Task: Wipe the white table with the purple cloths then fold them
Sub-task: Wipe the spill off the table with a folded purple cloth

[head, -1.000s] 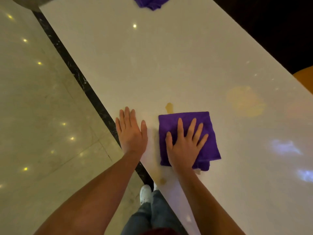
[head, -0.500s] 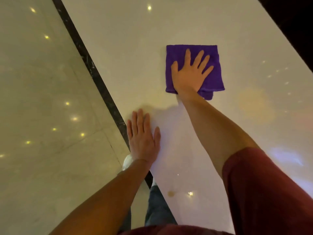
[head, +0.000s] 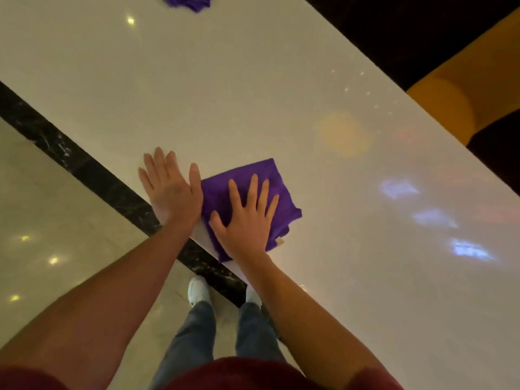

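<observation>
A: Purple cloth [head: 250,190], folded square, lies flat on the white table [head: 253,88] close to the near edge, pinned under the right hand [head: 247,218]. Right palm flat, fingers spread, pressing down; nothing is gripped.

B: Left hand [head: 168,187]?

A: Flat on bare tabletop just left of the cloth, fingers together, thumb side touching the cloth's left edge. Bracing, holding nothing.

B: Change against the earlier frames?

A: Half a second ago the right arm was stretched out and the cloth sat well beyond the left hand, far up the table. Now it is back beside the left hand, near where it lay a second ago. The small brownish spot seen just beyond the cloth a second ago no longer shows there. My reading: one full out-and-back wiping stroke finished.

B: So where does the task stand?

A: Judged mid-wipe. A second purple cloth [head: 187,1] lies crumpled far beyond both hands at the top of the view, partly cut off. A pale orange patch [head: 342,133] sits beyond and right of the right hand; stain or reflected light, I cannot tell. Folding appears not yet begun for the far cloth.

B: Risk?

A: The near corner of the cloth sits right at the table edge; another pull toward the body could drag it off.
</observation>
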`<state>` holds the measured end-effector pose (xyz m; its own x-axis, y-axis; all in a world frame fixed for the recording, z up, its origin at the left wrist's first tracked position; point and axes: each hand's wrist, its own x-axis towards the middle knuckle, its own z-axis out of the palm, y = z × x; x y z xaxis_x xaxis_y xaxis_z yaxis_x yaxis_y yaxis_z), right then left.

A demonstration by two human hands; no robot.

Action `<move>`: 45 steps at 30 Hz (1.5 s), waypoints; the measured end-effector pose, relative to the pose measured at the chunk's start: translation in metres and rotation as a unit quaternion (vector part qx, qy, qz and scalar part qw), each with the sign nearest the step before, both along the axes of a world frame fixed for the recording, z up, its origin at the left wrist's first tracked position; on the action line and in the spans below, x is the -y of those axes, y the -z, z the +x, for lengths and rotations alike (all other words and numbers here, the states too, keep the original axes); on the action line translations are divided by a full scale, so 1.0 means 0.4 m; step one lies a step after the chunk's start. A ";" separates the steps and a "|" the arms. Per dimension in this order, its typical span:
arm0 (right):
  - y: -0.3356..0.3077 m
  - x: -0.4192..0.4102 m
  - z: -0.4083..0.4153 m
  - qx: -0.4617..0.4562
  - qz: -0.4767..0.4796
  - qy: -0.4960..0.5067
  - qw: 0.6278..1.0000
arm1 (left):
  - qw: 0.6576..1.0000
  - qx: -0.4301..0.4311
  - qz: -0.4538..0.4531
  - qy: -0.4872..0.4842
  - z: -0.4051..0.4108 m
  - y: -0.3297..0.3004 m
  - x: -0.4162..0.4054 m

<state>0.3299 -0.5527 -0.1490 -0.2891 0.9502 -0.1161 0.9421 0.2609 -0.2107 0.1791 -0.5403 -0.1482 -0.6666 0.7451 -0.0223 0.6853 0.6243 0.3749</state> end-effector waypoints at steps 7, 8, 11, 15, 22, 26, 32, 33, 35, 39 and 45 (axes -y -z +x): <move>0.015 -0.061 -0.078 0.015 0.010 0.009 1.000 | 0.999 -0.035 -0.005 -0.015 0.002 0.016 -0.014; 0.017 -0.062 -0.075 0.010 0.010 0.003 1.000 | 0.999 -0.042 -0.012 -0.012 0.003 0.014 -0.011; 0.021 -0.034 -0.028 0.006 0.012 -0.043 0.999 | 0.998 -0.054 -0.021 0.001 0.009 0.007 -0.005; 0.021 0.027 0.104 0.010 0.011 -0.112 0.994 | 0.995 -0.092 -0.027 0.039 0.032 0.006 0.002; 0.023 0.127 0.395 0.013 0.026 -0.187 0.982 | 0.978 -0.128 -0.026 0.162 0.204 -0.007 0.072; 0.024 0.164 0.563 0.013 0.017 -0.200 0.980 | 0.972 -0.129 -0.036 0.193 0.331 -0.023 0.085; 0.026 0.222 0.814 0.023 0.009 -0.169 0.985 | 0.959 -0.124 -0.048 0.249 0.557 -0.020 0.143; 0.027 0.231 0.857 0.022 0.009 -0.161 0.987 | 0.958 -0.120 -0.051 0.255 0.592 -0.021 0.148; 0.026 0.246 0.943 0.021 0.009 -0.140 0.990 | 0.953 -0.119 -0.052 0.274 0.657 -0.025 0.151; 0.021 0.268 1.104 0.023 0.010 -0.092 0.995 | 0.928 -0.132 -0.057 0.343 0.786 -0.034 0.147; 0.006 0.267 1.334 0.040 0.011 0.034 0.999 | 0.902 -0.120 -0.052 0.411 0.974 -0.026 0.140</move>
